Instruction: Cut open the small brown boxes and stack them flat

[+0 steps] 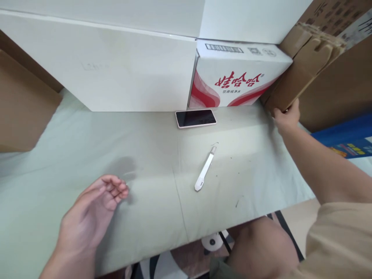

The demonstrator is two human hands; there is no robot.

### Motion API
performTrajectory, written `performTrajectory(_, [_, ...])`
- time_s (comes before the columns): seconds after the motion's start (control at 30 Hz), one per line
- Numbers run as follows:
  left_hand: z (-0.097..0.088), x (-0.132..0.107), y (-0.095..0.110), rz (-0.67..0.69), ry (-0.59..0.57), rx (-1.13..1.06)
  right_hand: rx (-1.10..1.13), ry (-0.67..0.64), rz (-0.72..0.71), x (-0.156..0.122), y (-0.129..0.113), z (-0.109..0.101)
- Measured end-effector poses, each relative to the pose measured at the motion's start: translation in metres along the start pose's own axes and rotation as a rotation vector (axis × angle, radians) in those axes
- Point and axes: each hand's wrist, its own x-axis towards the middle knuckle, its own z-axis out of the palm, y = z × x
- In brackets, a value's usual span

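Observation:
My left hand (93, 211) hovers over the pale cloth-covered table (130, 155) at the lower left, palm up, fingers loosely curled and apart, holding nothing. My right hand (286, 116) reaches to the far right and grips the lower edge of a stack of folded brown cardboard (302, 66) that leans against a white and red carton (238, 79). A white utility knife (205, 170) lies on the table between my hands, apart from both. A phone (196, 118) with a dark screen lies flat in front of the carton.
A large white box (110, 66) stands across the back. A brown cardboard box (20, 104) is at the left edge. More brown cardboard and a blue box (345, 135) are at the right. My knee (261, 248) shows below the table's front edge.

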Motion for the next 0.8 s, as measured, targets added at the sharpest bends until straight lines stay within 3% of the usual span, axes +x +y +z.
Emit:
performTrajectory(0.27, [0.001,0.0,0.0,-0.004,-0.015,-0.033,-0.018,-0.187,0.188,-0.025,0.002,-0.002])
performTrajectory(0.37, [-0.003,-0.001,0.001,0.014,-0.024,-0.061,-0.024,-0.18,0.204,-0.028,0.0,-0.02])
performTrajectory(0.47, [-0.006,-0.004,0.005,0.033,-0.054,-0.113,-0.044,-0.103,0.165,-0.037,-0.019,-0.042])
performTrajectory(0.53, [-0.008,-0.008,0.008,0.046,-0.073,-0.149,-0.039,-0.063,0.07,-0.05,-0.043,-0.049])
performTrajectory(0.6, [-0.009,-0.012,0.01,0.069,-0.086,-0.182,0.016,-0.103,-0.094,-0.071,-0.076,-0.044])
performTrajectory(0.7, [-0.014,-0.018,0.013,0.11,-0.128,-0.214,0.224,-0.305,-0.441,-0.117,-0.139,-0.013])
performTrajectory(0.8, [-0.024,-0.022,0.012,0.168,-0.163,-0.202,0.43,-0.493,-0.664,-0.173,-0.213,0.03])
